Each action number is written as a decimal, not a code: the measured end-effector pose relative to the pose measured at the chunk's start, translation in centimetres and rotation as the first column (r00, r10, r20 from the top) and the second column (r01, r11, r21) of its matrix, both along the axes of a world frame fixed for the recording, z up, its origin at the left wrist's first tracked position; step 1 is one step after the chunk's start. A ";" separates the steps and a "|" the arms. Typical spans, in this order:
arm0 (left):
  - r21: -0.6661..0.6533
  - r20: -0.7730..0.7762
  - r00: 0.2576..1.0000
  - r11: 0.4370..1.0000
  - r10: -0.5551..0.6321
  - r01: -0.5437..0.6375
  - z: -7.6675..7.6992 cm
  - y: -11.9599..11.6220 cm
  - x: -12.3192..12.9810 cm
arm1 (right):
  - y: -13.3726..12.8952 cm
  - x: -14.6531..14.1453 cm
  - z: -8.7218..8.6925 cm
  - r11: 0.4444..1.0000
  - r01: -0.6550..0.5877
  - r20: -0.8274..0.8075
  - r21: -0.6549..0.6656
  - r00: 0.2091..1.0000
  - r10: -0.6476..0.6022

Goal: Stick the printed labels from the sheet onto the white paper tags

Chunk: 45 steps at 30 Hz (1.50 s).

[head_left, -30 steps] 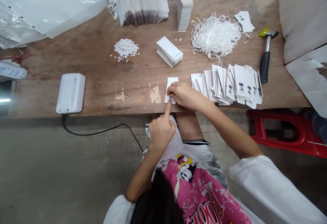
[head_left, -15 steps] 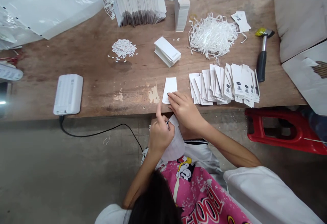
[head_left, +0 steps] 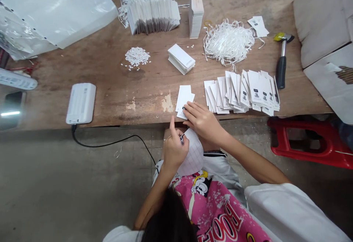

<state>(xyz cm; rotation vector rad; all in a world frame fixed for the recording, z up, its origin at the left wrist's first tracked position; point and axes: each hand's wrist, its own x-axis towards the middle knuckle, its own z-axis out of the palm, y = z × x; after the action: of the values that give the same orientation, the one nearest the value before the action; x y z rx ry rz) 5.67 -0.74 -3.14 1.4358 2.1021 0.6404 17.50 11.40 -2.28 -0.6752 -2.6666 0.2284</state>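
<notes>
My left hand point(head_left: 175, 149) is just below the table's front edge, closed on a curved sticker sheet point(head_left: 193, 154) with a printed grid. Its thumb pinches the sheet and the index finger points forward. Fingers together, my right hand point(head_left: 203, 123) presses on a white card tag point(head_left: 180, 114) at the table edge. A dark label shows by the fingertips. Under that tag, slightly askew, lies another white tag point(head_left: 183, 93). To the right, several labelled tags point(head_left: 256, 87) lie in an overlapping row.
A stack of tags point(head_left: 181, 59) stands further back, beside a pile of small white pieces point(head_left: 137, 56). White strings point(head_left: 230, 42) lie in a heap near a hammer point(head_left: 281, 61). A white power bank point(head_left: 81, 103) trails a cable. A red stool point(head_left: 311, 157) is at right.
My right hand has drawn the top tag slightly toward me and to the right, so it now sits askew over the one beneath. My left hand keeps its hold on the sticker sheet.
</notes>
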 end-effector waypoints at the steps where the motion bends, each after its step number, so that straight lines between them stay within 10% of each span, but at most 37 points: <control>1: -0.007 0.014 1.000 1.000 -0.003 0.003 0.0 0.0 -0.1 | -0.2 0.0 -0.1 1.000 -0.016 0.002 0.004 1.000 0.016; 8: -0.011 0.076 0.997 1.000 0.020 -0.019 0.3 -0.1 -0.3 | -0.4 3.8 2.2 0.999 -0.040 -0.219 0.003 0.975 0.040; 11: 0.006 0.089 0.996 1.000 -0.003 0.002 0.5 0.0 -0.3 | 0.6 7.8 3.5 0.960 0.256 -0.433 0.113 0.883 -0.184; 15: -0.014 0.117 0.991 0.998 -0.061 0.063 0.8 0.1 -0.2 | 2.5 13.3 3.1 0.762 0.636 -0.542 0.122 0.686 -0.486; 21: 0.026 0.207 0.970 0.992 -0.127 0.125 1.3 0.2 -0.5 | 0.9 15.9 2.4 0.839 0.543 -0.409 -0.031 0.759 -0.507; 24: 0.035 0.304 0.933 0.980 -0.195 0.194 1.9 0.5 -0.6 | -1.8 13.1 3.6 0.865 0.470 -0.486 -0.173 0.723 -0.490; 27: 0.049 0.386 0.892 0.971 -0.235 0.235 2.5 1.0 -0.4 | -3.9 9.1 4.2 0.859 0.168 -0.315 -0.484 0.883 -0.349; 32: 0.107 0.393 0.870 0.954 -0.298 0.279 3.4 1.5 -0.7 | -4.7 5.7 3.3 0.664 0.016 -0.275 -0.747 0.903 -0.331; 39: 0.076 0.573 0.745 0.928 -0.340 0.365 3.8 1.4 -1.8 | -4.7 5.9 1.5 0.137 -0.211 -0.251 -0.968 0.838 -0.484; 41: 0.032 0.646 0.709 0.938 -0.283 0.345 3.7 1.3 -1.9 | -4.9 5.7 1.2 0.154 -0.244 -0.288 -0.957 0.827 -0.482; 45: -0.094 0.835 0.545 0.955 -0.079 0.283 3.5 1.3 -2.0 | -5.3 5.3 1.6 0.426 -0.258 -0.433 -0.867 0.813 -0.389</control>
<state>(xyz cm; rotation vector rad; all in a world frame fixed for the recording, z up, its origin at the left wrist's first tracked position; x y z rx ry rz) 3.63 0.56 0.38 0.9118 1.1900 0.7697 22.80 6.13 -0.72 -0.8064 -1.6807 1.6771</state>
